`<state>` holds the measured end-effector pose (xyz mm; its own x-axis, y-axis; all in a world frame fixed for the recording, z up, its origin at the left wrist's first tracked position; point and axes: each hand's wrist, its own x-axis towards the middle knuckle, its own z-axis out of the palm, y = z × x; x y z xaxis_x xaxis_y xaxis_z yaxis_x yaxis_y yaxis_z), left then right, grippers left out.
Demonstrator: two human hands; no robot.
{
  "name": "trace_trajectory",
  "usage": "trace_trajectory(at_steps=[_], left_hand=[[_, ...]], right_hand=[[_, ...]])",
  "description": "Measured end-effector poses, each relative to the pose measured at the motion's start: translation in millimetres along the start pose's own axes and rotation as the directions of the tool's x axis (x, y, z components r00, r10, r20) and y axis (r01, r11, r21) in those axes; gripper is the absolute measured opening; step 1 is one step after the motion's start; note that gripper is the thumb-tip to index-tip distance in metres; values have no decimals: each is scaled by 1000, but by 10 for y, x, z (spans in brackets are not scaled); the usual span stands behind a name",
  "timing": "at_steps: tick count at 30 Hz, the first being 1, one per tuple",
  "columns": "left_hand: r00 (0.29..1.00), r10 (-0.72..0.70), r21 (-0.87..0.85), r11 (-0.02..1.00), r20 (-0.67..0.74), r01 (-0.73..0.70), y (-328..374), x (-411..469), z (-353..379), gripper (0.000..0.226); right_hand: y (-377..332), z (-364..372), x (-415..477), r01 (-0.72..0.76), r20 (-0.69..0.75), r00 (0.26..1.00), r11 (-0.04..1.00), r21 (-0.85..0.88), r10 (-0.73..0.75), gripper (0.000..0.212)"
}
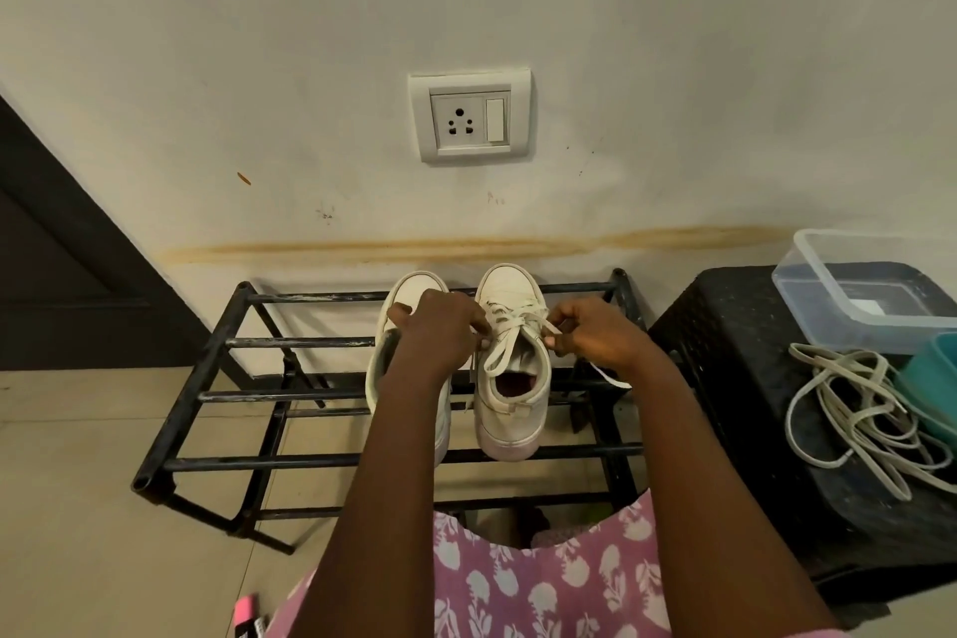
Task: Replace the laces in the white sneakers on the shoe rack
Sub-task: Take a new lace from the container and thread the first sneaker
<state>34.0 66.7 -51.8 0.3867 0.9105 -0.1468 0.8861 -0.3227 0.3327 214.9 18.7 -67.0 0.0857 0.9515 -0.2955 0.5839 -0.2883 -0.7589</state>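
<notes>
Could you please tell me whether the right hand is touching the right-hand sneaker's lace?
Touching. The head view shows the right hand pinching the lace over the right-hand sneaker.

A home entryway corner: a black metal shoe rack (248, 394) against a stained wall (310, 67) with a socket (469, 116), tiled floor (77, 508).

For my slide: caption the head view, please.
Left hand and right hand pinch the lace of a white sneaker on the shoe rack; loose laces lie nearby.

Rack (290, 462) left half bare; stool (725, 378) crowds right side
</notes>
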Motion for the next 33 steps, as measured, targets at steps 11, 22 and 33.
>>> trace_trajectory(at_steps=[11, 22, 33], left_hand=[[998, -52, -324, 945, 18, 55, -21, -31, -124, 31], [997, -73, -969, 248, -10, 8, 325, 7, -33, 45], [997, -60, -988, 146, 38, 46, 285, 78, -12, 21]], right_hand=[[-40, -292, -249, 6, 73, 992, 619, 785, -102, 24], [-230, -156, -162, 122, -81, 989, 362, 924, -127, 13], [-365, -128, -134, 250, -163, 968, 748, 615, -189, 23]])
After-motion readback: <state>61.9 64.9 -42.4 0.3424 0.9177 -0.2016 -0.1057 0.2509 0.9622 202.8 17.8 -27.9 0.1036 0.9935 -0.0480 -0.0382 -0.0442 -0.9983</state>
